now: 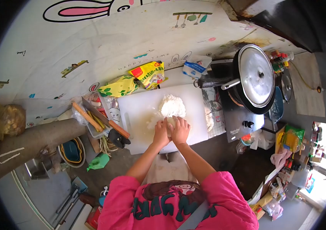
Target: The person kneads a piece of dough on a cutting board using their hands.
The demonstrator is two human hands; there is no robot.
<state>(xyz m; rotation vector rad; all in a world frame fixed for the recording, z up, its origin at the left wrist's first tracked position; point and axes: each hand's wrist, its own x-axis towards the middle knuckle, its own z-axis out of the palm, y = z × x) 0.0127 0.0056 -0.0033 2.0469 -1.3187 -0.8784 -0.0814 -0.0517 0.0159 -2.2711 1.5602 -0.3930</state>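
On a white cutting board (140, 109) lies a heap of white flour (172, 104), with some powder scattered to its left. Just below the heap, my left hand (162, 132) and my right hand (180, 130) are side by side. Both curl their fingers around a pale lump of dough (170, 122), which is mostly hidden by them. The fingertips reach the near edge of the flour.
Left of the board are a knife (94, 109), a rolling pin (86, 116) and a plastic container. Yellow bags (147, 74) and a blue-white packet (195, 69) stand behind it. To the right, a lidded wok (257, 76) sits on the stove (243, 122), its handle toward the board.
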